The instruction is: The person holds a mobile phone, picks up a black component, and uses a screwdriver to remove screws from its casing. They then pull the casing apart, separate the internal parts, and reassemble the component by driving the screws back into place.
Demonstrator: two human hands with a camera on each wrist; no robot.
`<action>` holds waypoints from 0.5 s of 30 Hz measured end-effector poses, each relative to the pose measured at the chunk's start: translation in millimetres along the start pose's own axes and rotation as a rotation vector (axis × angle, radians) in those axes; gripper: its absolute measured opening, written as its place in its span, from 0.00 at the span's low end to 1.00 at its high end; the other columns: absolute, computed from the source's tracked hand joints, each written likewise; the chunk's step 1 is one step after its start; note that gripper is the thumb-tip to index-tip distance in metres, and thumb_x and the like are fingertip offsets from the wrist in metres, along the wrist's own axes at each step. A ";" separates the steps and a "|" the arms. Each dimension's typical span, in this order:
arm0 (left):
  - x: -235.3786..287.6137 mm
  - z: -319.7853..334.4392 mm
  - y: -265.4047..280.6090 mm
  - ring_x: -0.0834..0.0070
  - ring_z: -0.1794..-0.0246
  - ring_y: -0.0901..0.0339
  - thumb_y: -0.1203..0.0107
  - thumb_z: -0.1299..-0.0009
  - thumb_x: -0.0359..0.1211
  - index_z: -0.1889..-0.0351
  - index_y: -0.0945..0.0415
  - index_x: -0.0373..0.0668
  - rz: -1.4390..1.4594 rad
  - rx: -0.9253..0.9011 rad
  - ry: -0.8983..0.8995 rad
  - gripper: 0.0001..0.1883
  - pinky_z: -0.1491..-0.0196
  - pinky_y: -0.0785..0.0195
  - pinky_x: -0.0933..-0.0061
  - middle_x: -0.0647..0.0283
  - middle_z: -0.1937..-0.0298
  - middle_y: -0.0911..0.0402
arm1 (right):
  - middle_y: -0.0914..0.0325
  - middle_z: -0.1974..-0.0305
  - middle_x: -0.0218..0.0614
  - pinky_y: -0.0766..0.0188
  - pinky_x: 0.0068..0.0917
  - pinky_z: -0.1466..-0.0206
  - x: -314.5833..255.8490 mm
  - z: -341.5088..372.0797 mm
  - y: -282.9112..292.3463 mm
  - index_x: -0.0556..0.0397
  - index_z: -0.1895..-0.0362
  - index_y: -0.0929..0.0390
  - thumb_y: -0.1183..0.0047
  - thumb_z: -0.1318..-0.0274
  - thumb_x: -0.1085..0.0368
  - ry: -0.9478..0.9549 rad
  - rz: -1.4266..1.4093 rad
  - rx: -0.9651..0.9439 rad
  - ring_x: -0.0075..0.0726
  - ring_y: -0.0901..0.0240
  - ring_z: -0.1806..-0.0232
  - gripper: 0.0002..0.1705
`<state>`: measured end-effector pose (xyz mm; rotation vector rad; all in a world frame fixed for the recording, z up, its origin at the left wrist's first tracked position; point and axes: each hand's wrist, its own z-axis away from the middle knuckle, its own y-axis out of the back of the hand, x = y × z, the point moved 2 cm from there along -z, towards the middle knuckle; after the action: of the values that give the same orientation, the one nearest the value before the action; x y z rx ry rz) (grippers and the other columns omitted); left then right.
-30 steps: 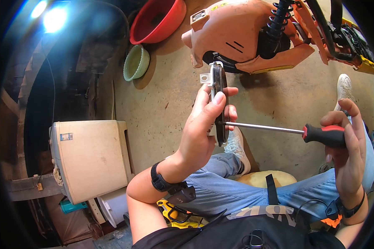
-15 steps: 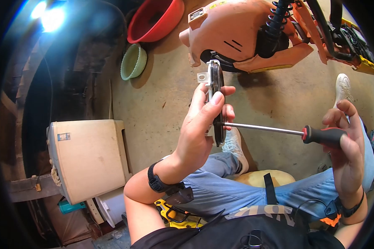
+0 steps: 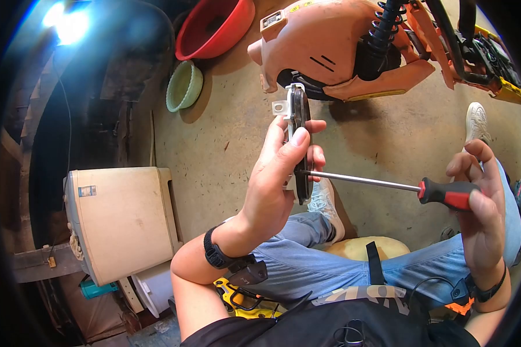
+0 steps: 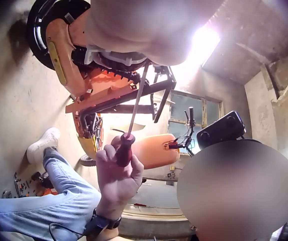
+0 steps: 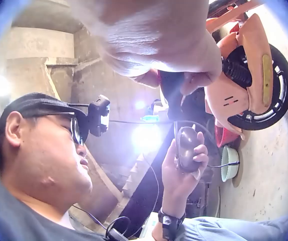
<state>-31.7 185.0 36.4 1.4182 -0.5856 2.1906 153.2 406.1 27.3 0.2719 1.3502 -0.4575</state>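
Note:
My left hand (image 3: 272, 173) grips a dark, glossy oval part (image 3: 300, 115) upright, thumb on its near edge and fingers behind. A pale bracket tab (image 3: 279, 108) with a hole sticks out from its upper left. The right wrist view shows the rounded, lobed face of this part (image 5: 188, 148). My right hand (image 3: 483, 217) holds the red-and-black handle of a screwdriver (image 3: 440, 194), thumb against it, other fingers bent above. The shaft runs almost level to the part's lower edge, where the tip is hidden. In the left wrist view the right hand (image 4: 118, 181) is round the handle.
An orange scooter body (image 3: 324, 52) with a black spring stands ahead on the concrete floor. Left of it are a red basin (image 3: 237, 34) and a pale green basin (image 3: 182, 95). A cream box (image 3: 121, 220) stands at the left, near my elbow.
The screwdriver handle has turned in my right hand, its red patch now facing up, and the thumb has shifted along it. The part and left hand sit slightly further left in view.

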 end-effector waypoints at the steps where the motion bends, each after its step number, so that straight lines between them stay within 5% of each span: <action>1: 0.1 0.0 0.1 0.84 0.62 0.26 0.57 0.21 0.49 0.36 0.36 0.36 0.002 -0.010 -0.006 0.27 0.59 0.32 0.82 0.61 0.60 0.23 | 0.27 0.54 0.39 0.26 0.20 0.55 1.7 0.5 -2.9 0.56 0.32 0.43 0.58 0.30 0.46 0.157 0.037 0.060 0.25 0.24 0.58 0.33; 5: 0.9 -0.2 -2.1 0.84 0.62 0.26 0.57 0.21 0.49 0.36 0.36 0.36 -0.001 0.027 -0.024 0.27 0.59 0.32 0.82 0.61 0.60 0.23 | 0.27 0.54 0.39 0.26 0.18 0.61 -0.5 0.0 -4.6 0.56 0.32 0.43 0.55 0.34 0.46 0.170 0.048 0.091 0.24 0.23 0.60 0.35; 7: -0.1 -0.4 0.3 0.84 0.62 0.26 0.57 0.21 0.48 0.36 0.37 0.35 -0.006 -0.006 -0.014 0.27 0.59 0.32 0.82 0.61 0.59 0.23 | 0.29 0.53 0.40 0.27 0.18 0.60 -8.3 -1.9 -5.6 0.56 0.32 0.43 0.50 0.44 0.43 -0.184 -0.120 0.173 0.25 0.24 0.58 0.43; 10: -2.0 -1.2 1.4 0.83 0.62 0.26 0.57 0.21 0.48 0.36 0.37 0.35 0.003 -0.015 -0.005 0.27 0.59 0.31 0.81 0.60 0.58 0.24 | 0.30 0.51 0.41 0.27 0.18 0.60 -17.1 -2.7 1.5 0.56 0.32 0.43 0.47 0.49 0.41 -0.310 -0.123 0.084 0.25 0.25 0.58 0.47; 15: -0.2 -1.0 -1.4 0.82 0.61 0.26 0.58 0.20 0.48 0.36 0.37 0.34 0.010 -0.031 -0.024 0.27 0.59 0.31 0.80 0.59 0.57 0.24 | 0.31 0.48 0.37 0.34 0.13 0.60 1.5 0.3 1.1 0.53 0.32 0.43 0.47 0.43 0.40 -0.034 -0.098 0.012 0.18 0.31 0.61 0.43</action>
<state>-31.6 186.6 35.9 1.4305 -0.6341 2.1656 154.2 406.7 25.8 0.2074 1.3314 -0.5501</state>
